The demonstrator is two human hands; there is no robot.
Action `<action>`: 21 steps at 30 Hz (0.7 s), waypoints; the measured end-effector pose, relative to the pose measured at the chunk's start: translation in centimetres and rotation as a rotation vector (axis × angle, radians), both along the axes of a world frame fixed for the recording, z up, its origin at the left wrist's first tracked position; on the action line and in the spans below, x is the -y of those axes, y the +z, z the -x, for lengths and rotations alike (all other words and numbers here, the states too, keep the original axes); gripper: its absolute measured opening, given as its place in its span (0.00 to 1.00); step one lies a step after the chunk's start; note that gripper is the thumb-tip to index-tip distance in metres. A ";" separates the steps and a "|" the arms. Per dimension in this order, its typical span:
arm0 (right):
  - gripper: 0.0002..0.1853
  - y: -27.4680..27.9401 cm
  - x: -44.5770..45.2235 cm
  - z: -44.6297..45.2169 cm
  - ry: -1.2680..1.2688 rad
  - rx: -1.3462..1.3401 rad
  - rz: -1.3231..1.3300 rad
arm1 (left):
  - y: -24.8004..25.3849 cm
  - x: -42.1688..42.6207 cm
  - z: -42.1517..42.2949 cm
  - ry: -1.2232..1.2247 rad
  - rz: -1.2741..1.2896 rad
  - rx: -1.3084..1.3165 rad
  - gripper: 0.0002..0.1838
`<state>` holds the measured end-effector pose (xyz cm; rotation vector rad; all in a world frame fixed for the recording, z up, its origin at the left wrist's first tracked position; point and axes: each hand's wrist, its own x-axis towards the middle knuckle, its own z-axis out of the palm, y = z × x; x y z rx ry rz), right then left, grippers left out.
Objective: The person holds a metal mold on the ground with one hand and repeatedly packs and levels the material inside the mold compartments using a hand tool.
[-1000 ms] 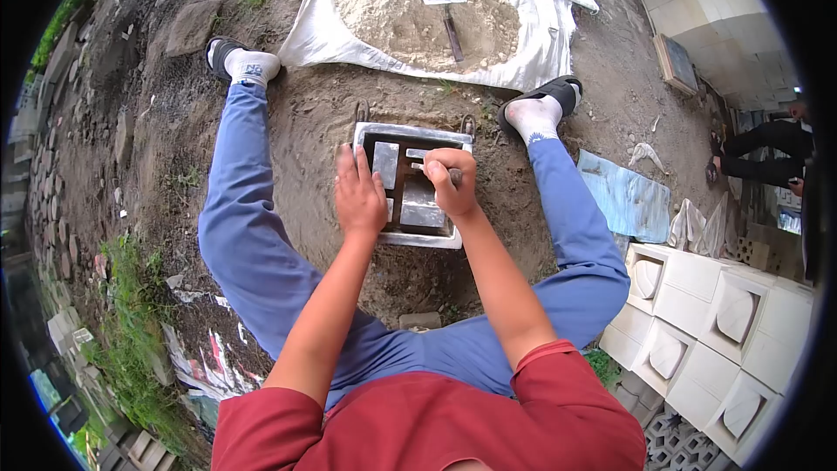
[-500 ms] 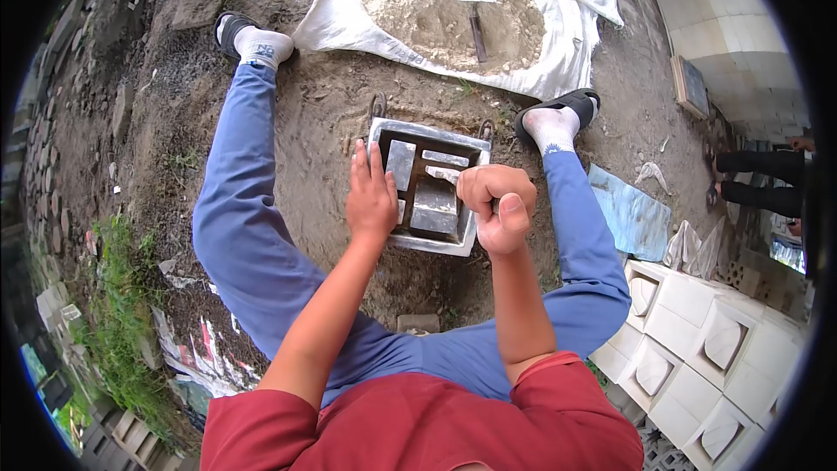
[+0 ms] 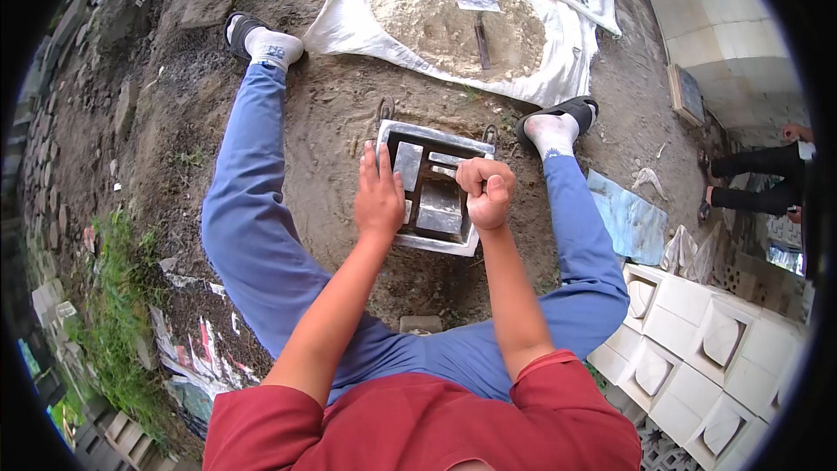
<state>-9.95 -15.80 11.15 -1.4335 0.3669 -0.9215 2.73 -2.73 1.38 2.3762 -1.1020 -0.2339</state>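
A square metal mould [image 3: 425, 246] with several metal blocks inside lies on the dirt between my legs. My left hand [image 3: 380, 196] rests flat with fingers stretched over the mould's left edge, holding nothing. Over the right edge, my right hand [image 3: 486, 192] is closed in a fist round a tool; only a thin light part of it shows beside the fingers, toward the upper blocks. Small metal loops [image 3: 385, 110] stick out at the mould's far side.
Ahead, a white sheet [image 3: 349, 24] bears a sandy powder heap [image 3: 418, 13] with a trowel [image 3: 481, 30] on it. Pale moulded blocks [image 3: 680, 314] stand at the right near a blue sheet [image 3: 629, 218]. A person in dark trousers [image 3: 758, 183] is at far right.
Over the last second my right hand moved right from the mould's middle to its right edge, then slightly back left. My left hand stays at the left edge. The other person's legs shifted.
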 end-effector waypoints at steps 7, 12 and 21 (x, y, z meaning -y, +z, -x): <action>0.38 8.8 -1.0 0.3 -0.017 0.052 0.039 | -0.2 0.0 0.1 0.001 0.001 0.016 0.33; 0.41 -1.5 -1.0 -0.6 0.047 -0.119 0.090 | -0.1 0.0 0.1 0.002 -0.005 0.004 0.33; 0.40 -1.4 -0.2 -0.9 -0.003 0.000 -0.030 | 0.3 0.2 0.1 0.003 -0.034 -0.018 0.34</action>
